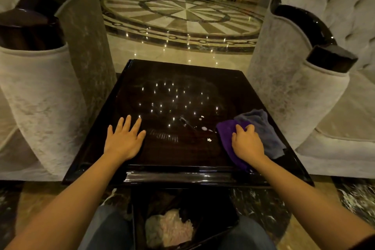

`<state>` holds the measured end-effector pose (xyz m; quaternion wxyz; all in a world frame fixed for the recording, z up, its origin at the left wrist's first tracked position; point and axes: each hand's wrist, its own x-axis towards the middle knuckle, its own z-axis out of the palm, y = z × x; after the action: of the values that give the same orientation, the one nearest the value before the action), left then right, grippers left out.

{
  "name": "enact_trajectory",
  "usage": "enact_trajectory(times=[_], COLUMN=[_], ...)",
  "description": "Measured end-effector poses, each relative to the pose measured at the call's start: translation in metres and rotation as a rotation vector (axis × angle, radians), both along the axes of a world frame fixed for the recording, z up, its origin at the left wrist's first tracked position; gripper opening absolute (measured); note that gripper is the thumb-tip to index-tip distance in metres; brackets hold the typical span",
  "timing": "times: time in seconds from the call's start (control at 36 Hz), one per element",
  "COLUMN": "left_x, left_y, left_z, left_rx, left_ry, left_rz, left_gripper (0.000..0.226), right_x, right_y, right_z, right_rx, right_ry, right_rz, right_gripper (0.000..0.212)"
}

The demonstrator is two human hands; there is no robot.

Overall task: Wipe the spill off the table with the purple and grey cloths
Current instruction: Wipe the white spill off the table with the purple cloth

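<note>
A glossy dark square table (174,79) stands in front of me. My left hand (123,138) lies flat on its near left part, fingers spread, holding nothing. My right hand (246,142) presses down on a purple cloth (226,134) at the near right, fingers curled over its top. A grey cloth (265,130) lies crumpled just right of and behind that hand, touching the purple one. Small white drops of spill (204,128) dot the table left of the purple cloth, with a wet streak (185,122) further left.
Two pale upholstered armchairs with dark wooden arms flank the table, one left (40,91) and one right (304,87). A dark bin (182,219) with crumpled paper sits under the near edge between my knees. Polished patterned floor lies beyond.
</note>
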<state>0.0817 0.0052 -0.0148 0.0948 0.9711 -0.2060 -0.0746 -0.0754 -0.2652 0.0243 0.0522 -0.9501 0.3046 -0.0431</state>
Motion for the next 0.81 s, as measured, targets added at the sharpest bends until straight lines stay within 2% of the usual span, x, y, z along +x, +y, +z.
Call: enact_trajectory(times=[0.22, 0.36, 0.58, 0.69, 0.81], left_x=[-0.011, -0.023, -0.035, -0.035, -0.035], left_y=[-0.002, -0.002, -0.012, -0.008, -0.009], left_z=[0.002, 0.003, 0.010, 0.008, 0.008], left_rx=[-0.001, 0.020, -0.001, -0.002, -0.002], left_ry=[0.000, -0.005, -0.021, -0.016, -0.028], left_rz=[-0.013, -0.030, -0.059, -0.062, -0.058], left_gripper=[0.054, 0.055, 0.055, 0.055, 0.055], right_x=[0.040, 0.058, 0.073, 0.076, 0.073], right_y=[-0.011, -0.021, -0.031, -0.027, -0.008], right_z=[0.000, -0.003, -0.002, -0.006, -0.010], right_rx=[0.110, 0.186, 0.221, 0.210, 0.156], right_ry=[-0.046, -0.040, -0.056, -0.014, -0.025], right_rz=[0.011, 0.027, -0.131, -0.024, 0.208], right_gripper=[0.035, 0.039, 0.039, 0.038, 0.036])
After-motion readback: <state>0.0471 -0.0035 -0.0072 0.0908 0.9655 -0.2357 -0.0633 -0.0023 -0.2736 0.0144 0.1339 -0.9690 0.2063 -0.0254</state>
